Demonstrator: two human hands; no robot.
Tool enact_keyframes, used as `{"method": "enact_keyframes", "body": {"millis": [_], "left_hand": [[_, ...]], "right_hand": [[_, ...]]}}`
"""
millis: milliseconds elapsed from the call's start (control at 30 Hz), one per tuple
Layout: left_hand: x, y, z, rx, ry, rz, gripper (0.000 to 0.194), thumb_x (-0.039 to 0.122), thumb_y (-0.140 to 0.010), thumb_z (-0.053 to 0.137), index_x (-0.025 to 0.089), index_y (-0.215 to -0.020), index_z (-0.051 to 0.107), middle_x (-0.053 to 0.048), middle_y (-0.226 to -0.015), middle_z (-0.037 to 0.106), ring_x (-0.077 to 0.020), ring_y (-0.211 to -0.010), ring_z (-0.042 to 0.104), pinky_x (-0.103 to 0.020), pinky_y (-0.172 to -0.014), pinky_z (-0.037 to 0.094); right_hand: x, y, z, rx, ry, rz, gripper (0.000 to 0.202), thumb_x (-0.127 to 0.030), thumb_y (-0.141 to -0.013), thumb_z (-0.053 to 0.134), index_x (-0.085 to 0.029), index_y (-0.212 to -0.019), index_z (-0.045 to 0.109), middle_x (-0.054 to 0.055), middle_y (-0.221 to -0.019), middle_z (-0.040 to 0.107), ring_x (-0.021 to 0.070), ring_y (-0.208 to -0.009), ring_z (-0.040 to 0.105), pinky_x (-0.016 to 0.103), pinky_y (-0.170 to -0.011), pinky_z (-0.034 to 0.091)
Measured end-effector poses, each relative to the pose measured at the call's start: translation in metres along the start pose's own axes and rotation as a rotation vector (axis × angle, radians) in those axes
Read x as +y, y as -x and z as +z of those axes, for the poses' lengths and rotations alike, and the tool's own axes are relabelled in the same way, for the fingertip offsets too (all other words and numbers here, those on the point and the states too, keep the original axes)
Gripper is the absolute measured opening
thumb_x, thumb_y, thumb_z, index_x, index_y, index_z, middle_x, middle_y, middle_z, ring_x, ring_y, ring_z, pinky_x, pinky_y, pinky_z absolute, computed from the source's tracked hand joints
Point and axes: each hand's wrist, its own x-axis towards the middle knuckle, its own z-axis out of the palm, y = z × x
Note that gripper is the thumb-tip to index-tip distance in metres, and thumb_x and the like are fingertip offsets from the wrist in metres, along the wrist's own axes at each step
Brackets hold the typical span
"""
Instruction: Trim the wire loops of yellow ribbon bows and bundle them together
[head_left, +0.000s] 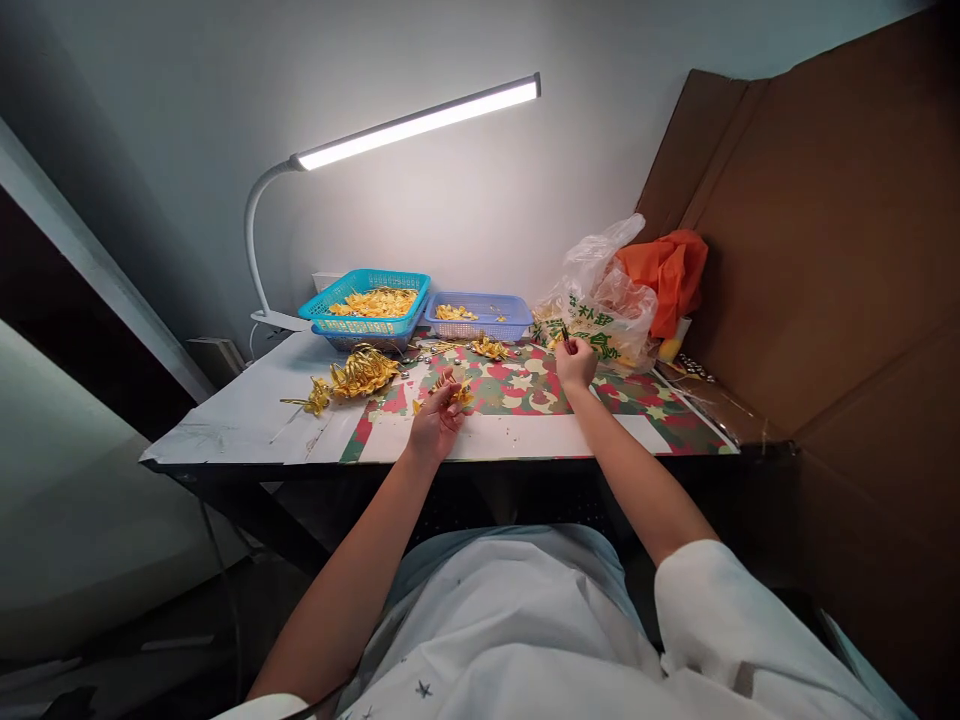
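Observation:
Near the front of the table, my left hand (436,420) is closed round a gold flower ornament (463,394), partly hidden by the fingers. Farther right, my right hand (576,364) grips a thin dark tool that looks like tweezers (565,338), its tip pointing up in front of a plastic bag. On the table left of my hands lies a large cluster of gold ornaments (364,374), with a smaller gold flower (318,398) beside it. Another gold flower (490,347) rests beyond my left hand.
A turquoise basket (315,305) of gold pieces stands at the back left, beside a lilac basket (517,316) with fewer pieces. A printed plastic bag (611,300) and orange cloth (667,270) are at the back right. A lit lamp (420,122) hangs above; cardboard (847,250) walls the right.

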Motion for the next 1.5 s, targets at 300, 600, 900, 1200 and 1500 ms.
{"method": "enact_keyframes", "body": {"millis": [300,600,900,1200,1500], "left_hand": [[-0.004,-0.002,0.000,-0.011,-0.135,0.035,0.037,0.008,-0.076,0.071,0.019,-0.112,0.067,0.004,-0.072,0.069,-0.0010,-0.042,0.048,-0.013,-0.041,0.044],[-0.015,-0.003,0.001,-0.069,-0.322,0.112,0.046,0.023,-0.058,0.088,0.016,-0.101,0.070,0.002,-0.070,0.070,-0.0025,-0.043,0.051,-0.015,-0.040,0.040],[-0.020,-0.004,0.000,-0.184,-0.549,0.044,0.038,0.040,-0.059,0.087,0.011,-0.078,0.070,-0.003,-0.060,0.068,-0.0062,-0.034,0.049,-0.019,-0.034,0.035],[-0.024,-0.014,-0.014,-0.143,-0.651,0.064,0.019,0.029,-0.093,0.061,0.013,-0.102,0.063,-0.002,-0.089,0.065,-0.0111,-0.068,0.062,-0.026,-0.059,0.054],[-0.026,-0.018,-0.018,-0.117,-0.634,0.067,0.030,0.031,-0.092,0.061,0.015,-0.117,0.060,-0.009,-0.114,0.064,-0.0198,-0.094,0.065,-0.039,-0.079,0.057]], "right_hand": [[-0.024,-0.011,-0.029,-0.307,0.007,-0.191,0.021,-0.034,-0.090,0.064,-0.015,-0.098,0.066,0.007,-0.102,0.067,0.0186,-0.093,0.064,0.036,-0.082,0.053],[-0.037,0.033,-0.040,-0.655,-0.488,-0.359,0.046,-0.061,-0.065,0.070,-0.017,-0.076,0.065,-0.003,-0.061,0.048,0.0088,-0.053,0.039,0.024,-0.050,0.031],[-0.021,0.070,-0.012,-0.909,-0.831,-0.359,0.045,-0.059,-0.062,0.078,-0.018,-0.074,0.061,-0.006,-0.064,0.040,0.0071,-0.055,0.031,0.022,-0.049,0.024],[-0.023,0.078,-0.003,-0.924,-0.987,-0.269,0.052,-0.059,-0.055,0.081,-0.018,-0.076,0.057,-0.008,-0.061,0.038,0.0061,-0.052,0.028,0.023,-0.048,0.021],[-0.018,0.074,0.003,-0.713,-1.040,-0.262,0.055,-0.065,-0.059,0.075,-0.022,-0.085,0.054,-0.008,-0.064,0.034,0.0065,-0.050,0.021,0.025,-0.048,0.019]]}}
